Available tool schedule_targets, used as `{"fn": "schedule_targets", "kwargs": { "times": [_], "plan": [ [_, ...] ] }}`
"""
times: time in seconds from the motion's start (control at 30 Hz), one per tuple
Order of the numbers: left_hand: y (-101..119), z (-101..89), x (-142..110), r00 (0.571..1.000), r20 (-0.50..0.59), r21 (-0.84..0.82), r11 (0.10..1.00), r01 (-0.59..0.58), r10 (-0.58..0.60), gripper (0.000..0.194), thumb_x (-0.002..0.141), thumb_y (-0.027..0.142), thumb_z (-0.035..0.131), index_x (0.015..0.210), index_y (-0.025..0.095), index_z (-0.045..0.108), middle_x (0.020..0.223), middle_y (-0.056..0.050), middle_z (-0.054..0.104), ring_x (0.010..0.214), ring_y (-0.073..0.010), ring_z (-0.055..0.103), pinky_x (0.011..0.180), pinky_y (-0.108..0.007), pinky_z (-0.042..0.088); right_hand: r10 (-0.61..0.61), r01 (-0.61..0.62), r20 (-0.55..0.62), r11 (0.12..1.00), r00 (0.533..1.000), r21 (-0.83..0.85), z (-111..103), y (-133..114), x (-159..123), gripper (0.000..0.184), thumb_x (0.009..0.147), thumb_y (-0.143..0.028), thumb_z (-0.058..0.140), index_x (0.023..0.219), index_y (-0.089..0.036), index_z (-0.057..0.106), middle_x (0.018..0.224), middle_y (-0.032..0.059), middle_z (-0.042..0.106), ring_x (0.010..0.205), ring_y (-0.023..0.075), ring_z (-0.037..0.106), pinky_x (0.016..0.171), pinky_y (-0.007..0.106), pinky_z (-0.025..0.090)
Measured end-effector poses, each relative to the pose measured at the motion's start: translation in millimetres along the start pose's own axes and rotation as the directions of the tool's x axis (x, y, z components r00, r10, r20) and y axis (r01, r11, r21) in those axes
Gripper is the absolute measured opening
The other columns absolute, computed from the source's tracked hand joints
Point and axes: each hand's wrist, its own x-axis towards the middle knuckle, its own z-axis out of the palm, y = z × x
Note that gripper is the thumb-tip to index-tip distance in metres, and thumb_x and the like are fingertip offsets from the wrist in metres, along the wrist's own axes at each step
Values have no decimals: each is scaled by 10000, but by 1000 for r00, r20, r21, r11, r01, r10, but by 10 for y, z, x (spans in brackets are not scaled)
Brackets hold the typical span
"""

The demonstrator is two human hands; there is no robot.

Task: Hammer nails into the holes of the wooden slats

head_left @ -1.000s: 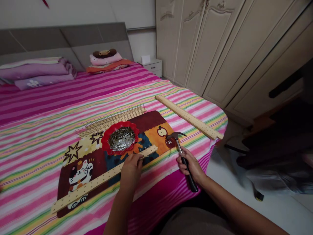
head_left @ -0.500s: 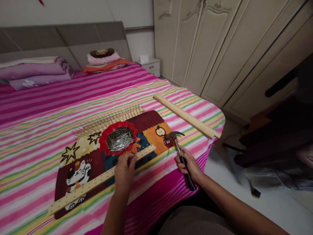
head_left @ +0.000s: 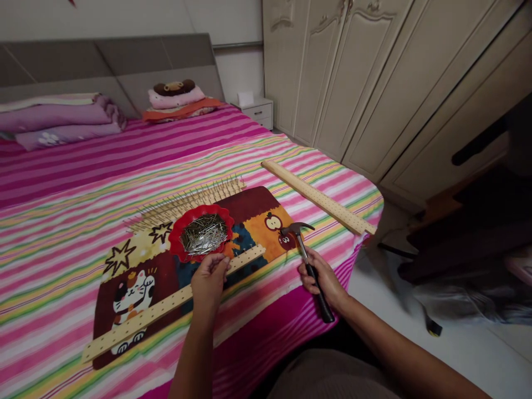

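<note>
My right hand (head_left: 323,278) is wrapped round the black grip of a claw hammer (head_left: 326,311), its metal head raised over the right end of a patterned mat. Fingers pinched together, my left hand (head_left: 209,281) hovers over or touches a narrow wooden strip (head_left: 143,320) dotted with holes. Whatever lies between those fingertips is too small to make out. Just beyond the left hand, a red scalloped bowl (head_left: 178,245) full of loose nails (head_left: 206,235) sits on the mat (head_left: 253,198).
Behind the bowl, another wooden strip (head_left: 222,191) bristles with upright nails. A third perforated strip (head_left: 320,200) lies at the right on the striped bedspread (head_left: 75,191), close to the bed's edge. Folded bedding (head_left: 66,119) is stacked by the headboard. A wardrobe (head_left: 332,88) stands beyond.
My left hand has shifted slightly left and away from me, up toward the bowl, fingers still pinched. The right hand and hammer have stayed almost in place.
</note>
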Motion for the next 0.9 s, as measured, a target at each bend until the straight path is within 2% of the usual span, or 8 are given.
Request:
{"fn": "schedule_targets", "kwargs": {
  "times": [0.17, 0.4, 0.57, 0.63, 0.73, 0.83, 0.9],
  "plan": [
    [-56, -10, 33, 1000, 7, 102, 994, -30, 30, 299, 594, 430, 673, 749, 180, 620, 598, 33, 601, 550, -105, 534, 561, -227, 417, -2, 2, -6, 1000, 1000, -3, 8, -8, -6, 435, 766, -284, 549, 1183, -264, 429, 533, -93, 475, 339, 43, 319, 298, 88, 175],
    [-78, -7, -4, 991, -16, 382, 916, -119, 135, 258, 662, 441, 587, 764, 211, 643, 603, 31, 598, 588, -128, 535, 615, -249, 408, -20, 18, -43, 999, 999, -40, 29, 10, -12, 485, 760, -300, 555, 1226, -254, 431, 535, -92, 476, 339, 48, 329, 294, 96, 188],
    [-21, 13, -55, 983, -10, 463, 872, -157, 183, 217, 674, 422, 555, 718, 223, 631, 549, 35, 582, 549, -134, 529, 601, -252, 408, -42, 35, -46, 990, 998, -139, 238, -110, -231, 579, 763, -295, 567, 1321, -244, 420, 572, -76, 492, 377, 61, 370, 302, 114, 206],
    [-23, 20, -61, 978, 1, 459, 869, -187, 210, 207, 680, 416, 550, 708, 225, 624, 554, 32, 589, 540, -135, 528, 590, -251, 412, -17, 21, 21, 971, 1000, -238, 386, -222, -361, 572, 799, -322, 538, 1354, -253, 417, 597, -69, 487, 396, 64, 376, 313, 128, 217],
    [-48, 33, -66, 964, 3, 455, 858, -238, 266, 178, 689, 384, 541, 706, 226, 621, 602, 20, 616, 559, -137, 539, 592, -249, 420, 38, 61, 223, 904, 974, -422, 610, -373, -490, 535, 849, -347, 489, 1371, -246, 431, 646, -50, 501, 426, 67, 388, 338, 160, 250],
    [-79, 48, -75, 949, 20, 490, 824, -284, 315, 161, 717, 338, 507, 708, 224, 621, 615, 12, 616, 578, -138, 545, 603, -251, 417, 28, 246, 415, 768, 909, -591, 769, -411, -491, 465, 864, -296, 475, 1320, -214, 515, 633, -45, 486, 476, 77, 403, 407, 196, 301],
    [-102, 57, -80, 944, 27, 518, 803, -294, 328, 169, 739, 319, 487, 725, 219, 623, 633, 3, 621, 597, -143, 555, 610, -256, 414, -10, 366, 489, 676, 872, -639, 830, -375, -450, 429, 864, -253, 475, 1283, -207, 554, 629, -43, 480, 522, 87, 413, 471, 218, 332]
  ]
}}
